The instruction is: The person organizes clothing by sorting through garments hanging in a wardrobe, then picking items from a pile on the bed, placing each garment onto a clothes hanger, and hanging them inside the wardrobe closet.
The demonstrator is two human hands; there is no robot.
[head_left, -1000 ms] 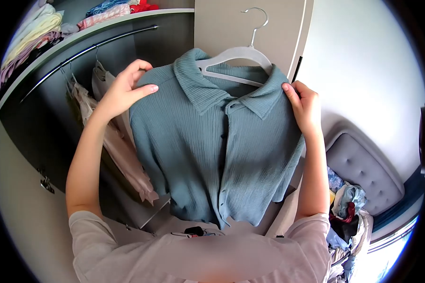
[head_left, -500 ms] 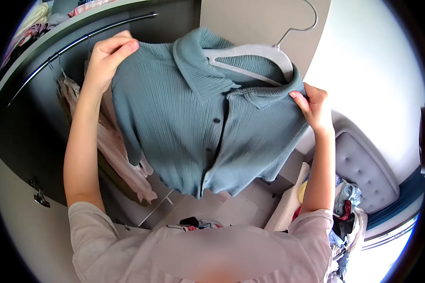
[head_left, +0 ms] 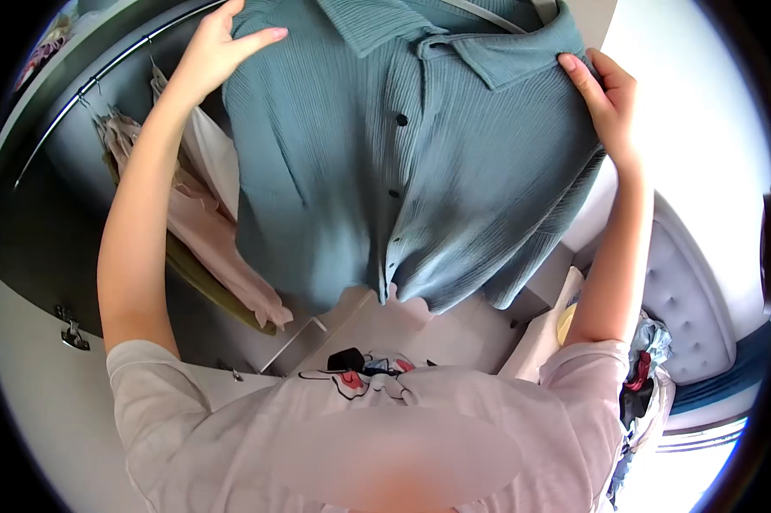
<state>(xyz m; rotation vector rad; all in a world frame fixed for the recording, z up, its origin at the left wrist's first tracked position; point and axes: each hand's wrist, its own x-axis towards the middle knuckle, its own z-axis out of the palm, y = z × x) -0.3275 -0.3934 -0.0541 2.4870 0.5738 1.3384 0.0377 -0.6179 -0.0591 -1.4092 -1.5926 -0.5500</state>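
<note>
A blue-green button-up shirt (head_left: 325,162) with a ribbed texture hangs in front of me, its collar near the top edge of the view. Inside the collar part of a light grey hanger (head_left: 486,15) shows; its hook is out of view. My left hand (head_left: 210,53) is at the shirt's left shoulder, thumb stretched out over the cloth and apart from the fingers. At the opposite shoulder, my right hand (head_left: 612,98) pinches the fabric, thumb in front and fingers partly hidden behind.
To the left, a curved wardrobe holds a metal rail (head_left: 103,75) with several garments, including a pink one (head_left: 210,231). A grey tufted headboard (head_left: 685,291) stands at right, beside piled clothes (head_left: 646,359). A metal hinge (head_left: 74,335) is at far left.
The shirt and both hands have risen in view and come closer, so the hanger's hook left the frame. My left thumb has spread away from its fingers.
</note>
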